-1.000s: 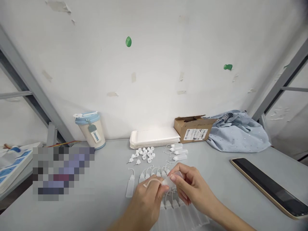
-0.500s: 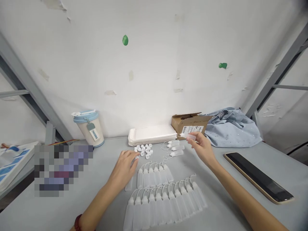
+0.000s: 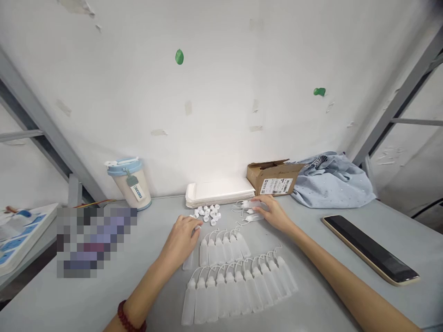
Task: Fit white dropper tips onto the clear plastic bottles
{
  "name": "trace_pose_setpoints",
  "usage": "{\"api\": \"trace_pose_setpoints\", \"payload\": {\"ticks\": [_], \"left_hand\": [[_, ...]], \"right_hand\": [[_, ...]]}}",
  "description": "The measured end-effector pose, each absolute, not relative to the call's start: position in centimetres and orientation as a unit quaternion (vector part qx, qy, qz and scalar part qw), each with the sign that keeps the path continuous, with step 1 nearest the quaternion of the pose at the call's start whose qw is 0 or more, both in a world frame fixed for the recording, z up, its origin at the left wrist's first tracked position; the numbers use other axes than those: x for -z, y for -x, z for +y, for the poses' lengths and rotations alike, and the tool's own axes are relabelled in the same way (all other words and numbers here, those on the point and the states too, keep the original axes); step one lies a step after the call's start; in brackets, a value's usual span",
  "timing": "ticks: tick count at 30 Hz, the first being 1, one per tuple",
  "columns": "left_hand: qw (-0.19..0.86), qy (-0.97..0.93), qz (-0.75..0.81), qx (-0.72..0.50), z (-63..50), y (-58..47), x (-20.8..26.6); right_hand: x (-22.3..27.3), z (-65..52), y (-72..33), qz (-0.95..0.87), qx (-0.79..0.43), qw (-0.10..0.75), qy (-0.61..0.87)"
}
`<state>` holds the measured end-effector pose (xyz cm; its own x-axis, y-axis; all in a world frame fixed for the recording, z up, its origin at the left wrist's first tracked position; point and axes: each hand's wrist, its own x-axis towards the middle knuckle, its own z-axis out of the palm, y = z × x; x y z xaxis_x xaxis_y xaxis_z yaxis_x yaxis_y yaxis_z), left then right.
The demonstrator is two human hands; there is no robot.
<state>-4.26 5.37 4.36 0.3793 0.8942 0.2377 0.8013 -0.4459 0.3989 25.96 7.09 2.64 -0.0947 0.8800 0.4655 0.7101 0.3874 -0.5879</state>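
Note:
My left hand (image 3: 182, 235) is beside a small pile of white caps (image 3: 209, 213). Its thumb and fingers are pinched together, with a bit of a white cap (image 3: 198, 227) showing at the tips. Under that wrist lies a partly hidden clear bottle (image 3: 188, 262). My right hand (image 3: 272, 211) reaches over a few small squeeze bottles (image 3: 255, 217) lying on their sides. Its thumb and fingers close on a squeeze bottle (image 3: 247, 203) at the back of that group. Nearer me, two rows of translucent bottles with thin bent spouts lie side by side, a short row (image 3: 226, 251) and a longer row (image 3: 238, 293).
A stack of white trays (image 3: 219, 192) lies against the wall, next to an open cardboard box (image 3: 273, 177) and a blue cloth (image 3: 334, 184). A blue-lidded tumbler (image 3: 133, 186) stands at the left. On the right lies a phone (image 3: 370, 249). Something blurred (image 3: 97, 242) lies at left.
My right hand has brought its bottle down and leftward from in front of the cardboard box to the group of lying bottles. The left hand has stayed by the caps.

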Motion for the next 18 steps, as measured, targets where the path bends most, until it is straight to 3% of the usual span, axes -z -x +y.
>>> {"api": "trace_pose_setpoints", "payload": {"ticks": [9,18], "left_hand": [[0.123,-0.809,0.538,-0.201,5.7,4.4,-4.7],[0.125,-0.789,0.564,-0.212,5.9,6.2,-6.0]], "right_hand": [[-4.7,4.8,-24.4,-0.768,-0.050,0.394,0.503],[-6.6,1.3,-21.5,-0.833,-0.197,0.273,0.439]]}}
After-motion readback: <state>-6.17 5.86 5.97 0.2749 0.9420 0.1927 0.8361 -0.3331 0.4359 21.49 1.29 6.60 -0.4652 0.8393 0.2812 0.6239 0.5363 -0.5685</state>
